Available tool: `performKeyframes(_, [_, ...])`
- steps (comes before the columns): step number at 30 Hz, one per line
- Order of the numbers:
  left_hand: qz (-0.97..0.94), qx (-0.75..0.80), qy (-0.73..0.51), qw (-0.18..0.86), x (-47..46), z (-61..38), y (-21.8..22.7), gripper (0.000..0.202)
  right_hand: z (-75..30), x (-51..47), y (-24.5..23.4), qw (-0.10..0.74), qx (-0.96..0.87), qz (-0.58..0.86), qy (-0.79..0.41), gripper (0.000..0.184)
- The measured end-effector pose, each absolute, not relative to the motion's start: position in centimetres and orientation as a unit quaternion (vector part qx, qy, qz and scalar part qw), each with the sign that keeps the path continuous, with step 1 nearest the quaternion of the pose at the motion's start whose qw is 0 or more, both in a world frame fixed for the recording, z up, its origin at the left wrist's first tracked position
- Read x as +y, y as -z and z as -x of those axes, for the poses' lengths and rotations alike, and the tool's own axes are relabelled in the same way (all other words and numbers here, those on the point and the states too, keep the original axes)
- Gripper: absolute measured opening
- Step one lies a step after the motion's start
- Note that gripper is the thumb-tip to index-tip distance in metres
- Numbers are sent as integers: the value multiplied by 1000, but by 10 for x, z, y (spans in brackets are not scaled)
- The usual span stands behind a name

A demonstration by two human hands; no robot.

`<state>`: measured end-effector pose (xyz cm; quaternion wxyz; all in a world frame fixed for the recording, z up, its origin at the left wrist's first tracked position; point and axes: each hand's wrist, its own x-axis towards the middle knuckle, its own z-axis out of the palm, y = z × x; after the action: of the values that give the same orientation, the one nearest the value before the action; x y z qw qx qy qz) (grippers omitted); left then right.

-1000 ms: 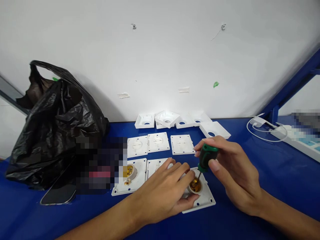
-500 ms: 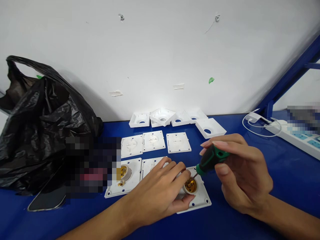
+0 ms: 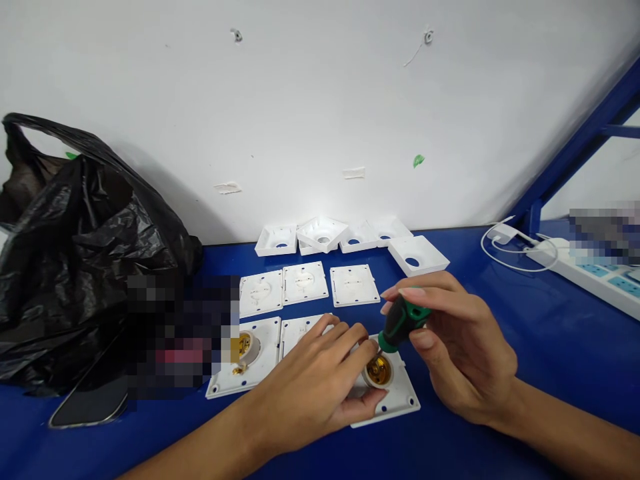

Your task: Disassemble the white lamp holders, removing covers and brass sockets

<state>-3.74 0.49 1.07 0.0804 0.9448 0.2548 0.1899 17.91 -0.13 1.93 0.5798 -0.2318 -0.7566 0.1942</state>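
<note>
My left hand point(image 3: 315, 390) lies over a white square lamp-holder plate point(image 3: 400, 400), its fingers curled round the brass-lined socket point(image 3: 377, 370) in the middle. My right hand point(image 3: 455, 347) grips a short screwdriver with a green and black handle point(image 3: 400, 320), tilted, its tip down inside the socket. A second plate with a brass socket point(image 3: 245, 363) lies to the left, beside another white plate point(image 3: 297, 330) partly under my left fingers.
Three flat white plates point(image 3: 305, 283) lie in a row behind; several white back boxes point(image 3: 325, 237) sit along the wall. A black plastic bag point(image 3: 80, 247) and a phone point(image 3: 90, 403) are at the left. A white power strip with cable point(image 3: 580, 267) lies at the right on the blue table point(image 3: 550, 347).
The screwdriver was tilted away and lifted half a second ago; now its tip is back down in the socket. The view has shifted slightly. My left hand has stayed on the plate.
</note>
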Motion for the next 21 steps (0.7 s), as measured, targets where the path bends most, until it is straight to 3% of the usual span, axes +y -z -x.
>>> performKeyframes(21, [-941,249,-206,96,6,38,-10,21,-179,-1,-29,521,-790,182,-268,49])
